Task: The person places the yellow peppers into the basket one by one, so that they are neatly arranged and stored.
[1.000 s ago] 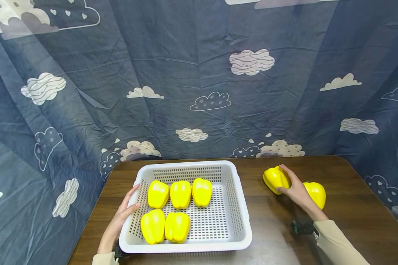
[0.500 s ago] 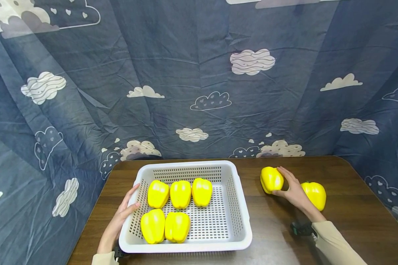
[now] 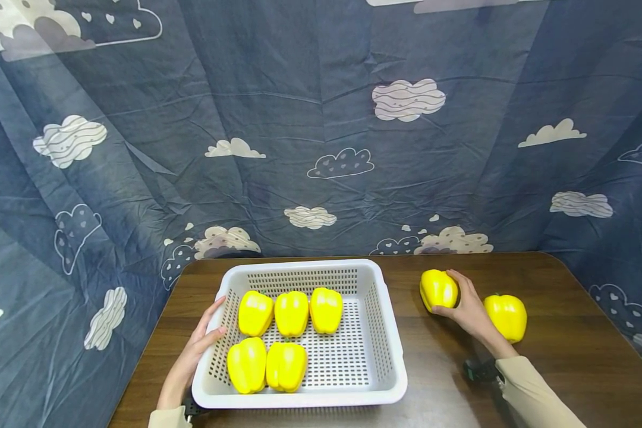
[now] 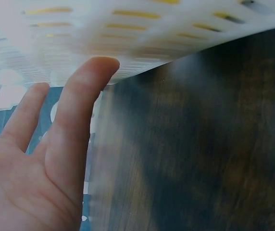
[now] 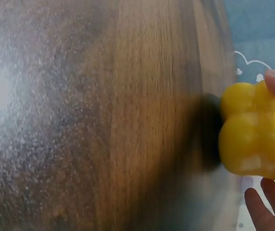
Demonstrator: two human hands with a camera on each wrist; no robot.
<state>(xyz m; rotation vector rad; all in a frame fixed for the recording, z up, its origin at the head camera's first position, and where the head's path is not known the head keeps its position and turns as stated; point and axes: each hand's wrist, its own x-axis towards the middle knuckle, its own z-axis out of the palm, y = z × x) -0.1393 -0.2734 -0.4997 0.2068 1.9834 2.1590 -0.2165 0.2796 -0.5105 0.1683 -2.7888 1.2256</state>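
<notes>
My right hand [image 3: 469, 309] is around a yellow bell pepper [image 3: 437, 290] on the right part of the table, thumb on the near side and fingers on the far side. In the right wrist view the thumb and fingertips sit on opposite sides of this bell pepper [image 5: 254, 132]. Against the left side of a white perforated basket [image 3: 393, 362] rests my left hand [image 3: 192, 351], its fingers spread. The left wrist view has the thumb extended along the basket's slotted wall [image 4: 142, 43]. Several yellow bell peppers [image 3: 291, 315] lie in the basket in two rows.
Another yellow bell pepper [image 3: 505, 318] lies on the table just right of my right forearm. The brown wooden table [image 3: 433, 380] ends at a dark blue curtain [image 3: 321, 196] with printed clouds.
The bell pepper at my right hand has shifted slightly left and turned more upright. My right hand has moved left with it, exposing more of the other pepper. The left hand stays put.
</notes>
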